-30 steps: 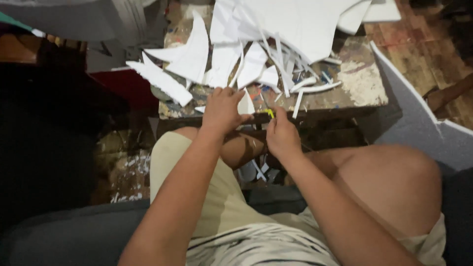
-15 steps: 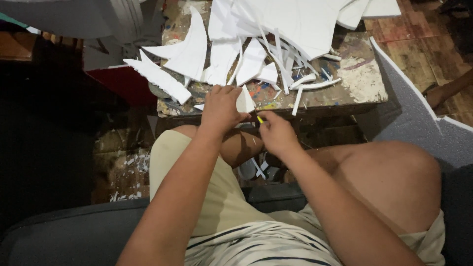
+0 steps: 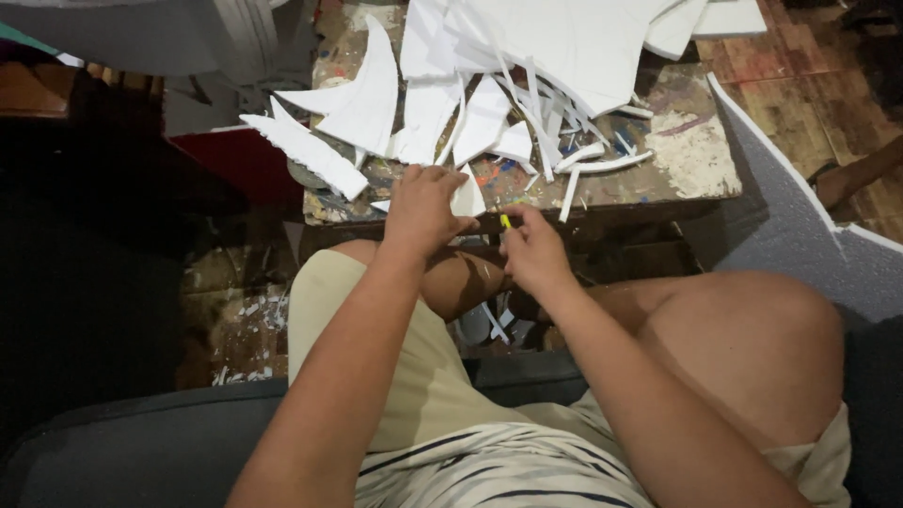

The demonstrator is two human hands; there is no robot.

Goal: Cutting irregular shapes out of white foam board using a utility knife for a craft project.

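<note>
Head view: left hand [image 3: 423, 209] rested at near edge of worktop [image 3: 701, 179], fingers curled, pinching small white foam piece [image 3: 467, 196] standing upright on edge. Right hand [image 3: 534, 252] just right of it, closed around thin yellow-tipped tool [image 3: 505, 222], tip near foam piece. Worktop paint-stained, littered with white foam offcuts [image 3: 362, 103] and thin strips [image 3: 602, 164]. Large foam sheet [image 3: 583, 42] at far side. Grey foam board [image 3: 800, 235] leaned at right.
</note>
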